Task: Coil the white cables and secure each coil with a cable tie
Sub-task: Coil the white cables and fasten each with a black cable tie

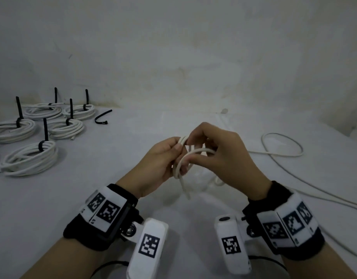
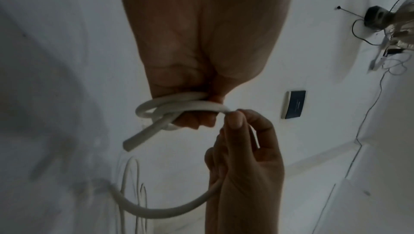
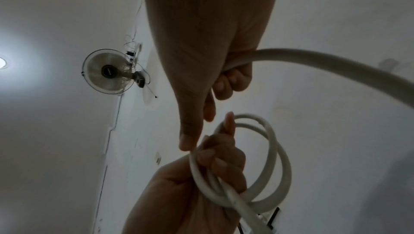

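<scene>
Table (image 1: 113, 188): white surface, holds everything.
Finished coils (image 1: 30, 158): several at far left, each cinched with a black tie, parked clear of the work.
Loose tie (image 1: 102, 117): just beside them, probably for this coil.
White cable (image 1: 185, 158): a few small loops above the table's middle (slack trails right).
Left hand (image 1: 157, 164): fingers clamped round the loops, keeping them stacked.
Right hand (image 1: 220, 152): fingers curled round the running cable, thumb at the loops, apparently feeding another turn.

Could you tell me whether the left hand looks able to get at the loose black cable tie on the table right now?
Probably not yet: the left hand grips the started coil, so it is occupied. Otherwise nothing blocks the loose cable tie, which lies apart on bare table.
</scene>
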`<state>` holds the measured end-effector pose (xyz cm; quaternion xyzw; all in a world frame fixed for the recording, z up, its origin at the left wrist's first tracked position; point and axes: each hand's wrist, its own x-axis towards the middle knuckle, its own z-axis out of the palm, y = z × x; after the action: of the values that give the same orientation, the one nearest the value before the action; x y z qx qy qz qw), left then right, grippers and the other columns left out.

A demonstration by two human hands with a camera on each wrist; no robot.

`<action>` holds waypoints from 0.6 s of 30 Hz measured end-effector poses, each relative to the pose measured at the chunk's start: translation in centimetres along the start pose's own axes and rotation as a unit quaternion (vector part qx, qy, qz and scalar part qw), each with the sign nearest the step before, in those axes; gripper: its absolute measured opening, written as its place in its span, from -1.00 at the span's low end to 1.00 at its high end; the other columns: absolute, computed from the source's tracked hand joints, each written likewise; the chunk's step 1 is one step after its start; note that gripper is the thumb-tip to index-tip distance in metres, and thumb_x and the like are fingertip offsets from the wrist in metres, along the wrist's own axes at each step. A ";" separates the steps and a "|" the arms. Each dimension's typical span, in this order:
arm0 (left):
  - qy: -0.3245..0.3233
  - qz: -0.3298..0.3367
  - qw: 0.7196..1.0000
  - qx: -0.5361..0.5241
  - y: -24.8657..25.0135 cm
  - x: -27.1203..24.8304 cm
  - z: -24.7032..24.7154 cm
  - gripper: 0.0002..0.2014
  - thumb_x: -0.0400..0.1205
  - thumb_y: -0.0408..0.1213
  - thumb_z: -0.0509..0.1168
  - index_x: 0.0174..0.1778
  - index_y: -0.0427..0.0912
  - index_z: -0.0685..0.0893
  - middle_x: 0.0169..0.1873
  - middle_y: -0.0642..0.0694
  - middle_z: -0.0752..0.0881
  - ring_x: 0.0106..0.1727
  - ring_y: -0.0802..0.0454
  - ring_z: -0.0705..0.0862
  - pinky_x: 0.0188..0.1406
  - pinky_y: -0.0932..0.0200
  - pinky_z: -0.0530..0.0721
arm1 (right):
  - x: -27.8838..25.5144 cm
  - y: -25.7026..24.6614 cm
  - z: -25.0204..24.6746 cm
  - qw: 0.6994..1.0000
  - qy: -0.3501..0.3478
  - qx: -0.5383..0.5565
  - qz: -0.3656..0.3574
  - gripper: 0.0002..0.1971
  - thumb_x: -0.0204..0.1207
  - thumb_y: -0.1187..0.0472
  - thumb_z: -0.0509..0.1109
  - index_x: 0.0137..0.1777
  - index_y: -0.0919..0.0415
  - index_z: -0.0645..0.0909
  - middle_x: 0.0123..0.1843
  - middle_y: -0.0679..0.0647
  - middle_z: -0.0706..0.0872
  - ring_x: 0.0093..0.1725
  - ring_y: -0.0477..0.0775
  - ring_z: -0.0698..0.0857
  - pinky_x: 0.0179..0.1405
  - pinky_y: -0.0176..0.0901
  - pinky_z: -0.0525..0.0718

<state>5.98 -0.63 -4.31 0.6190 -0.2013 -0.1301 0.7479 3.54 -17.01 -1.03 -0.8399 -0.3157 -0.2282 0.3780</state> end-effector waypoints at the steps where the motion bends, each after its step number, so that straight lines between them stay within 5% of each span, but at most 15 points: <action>1: -0.007 -0.001 1.000 -0.009 0.0 0.0 0.1 -0.72 0.77 -0.33 -0.06 0.05 -0.27 0.57 -0.46 -0.06 0.53 -0.49 0.11 0.49 -0.42 0.29 0.55 | 0.0 0.3 0.0 1.000 0.027 0.002 0.009 -0.77 0.32 0.20 0.64 -0.19 0.21 0.61 -0.39 -0.14 0.58 -0.41 -0.22 0.52 -0.39 -0.52 0.39; 5: -0.038 -0.006 0.997 -0.072 0.3 -0.2 0.1 -0.71 0.75 -0.33 -0.07 0.08 -0.28 0.57 -0.46 -0.03 0.49 -0.62 0.18 0.35 -0.56 0.32 0.43 | 0.0 1.8 0.1 0.991 0.119 0.039 0.055 -0.83 0.39 0.15 0.58 -0.22 0.24 0.69 -0.50 -0.05 0.54 -0.49 -0.14 0.45 -0.43 -0.48 0.37; 9: -0.052 -0.007 0.993 -0.108 0.5 -0.2 0.3 -0.64 0.70 -0.07 -0.01 -0.01 -0.27 0.56 -0.55 0.03 0.33 -0.67 0.25 0.22 -0.65 0.37 0.28 | 0.0 2.8 0.8 0.981 0.164 0.039 0.099 -0.96 0.49 0.17 0.49 -0.13 0.06 0.79 -0.26 0.02 0.72 -0.29 -0.16 0.60 -0.28 -0.47 0.49; 12: -0.037 -0.011 0.993 -0.116 0.9 -0.3 0.3 -0.68 0.58 -0.02 0.08 -0.10 -0.23 0.51 -0.59 0.06 0.24 -0.68 0.27 0.17 -0.70 0.40 0.24 | 0.1 2.9 1.6 0.971 0.130 0.124 0.159 -0.86 0.60 0.13 0.37 -0.06 -0.02 0.78 -0.15 -0.04 0.73 -0.09 -0.09 0.71 -0.06 -0.14 0.73; 14: -0.031 -0.011 0.993 -0.116 1.0 -0.4 0.2 -0.73 0.56 -0.04 0.11 -0.16 -0.20 0.50 -0.61 0.08 0.23 -0.68 0.27 0.17 -0.70 0.41 0.24 | 0.0 2.2 2.0 0.935 0.056 0.269 0.225 -0.74 0.67 0.10 0.22 -0.04 0.14 0.74 -0.24 0.06 0.75 -0.19 0.02 0.76 -0.09 -0.02 0.78; 18: -0.014 -0.021 0.992 -0.126 0.9 -0.3 0.1 -0.75 0.56 -0.05 0.12 -0.20 -0.19 0.48 -0.60 0.07 0.24 -0.66 0.25 0.22 -0.66 0.39 0.32 | 0.0 1.1 2.3 0.841 -0.022 0.440 0.314 -0.61 0.70 -0.01 0.09 -0.13 0.28 0.55 -0.51 0.07 0.54 -0.50 0.01 0.60 -0.31 -0.12 0.70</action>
<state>5.66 -0.40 -3.43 0.5224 -0.1805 -0.1783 0.8141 4.65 -15.76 -2.94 -0.6439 -0.1108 0.0845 0.7523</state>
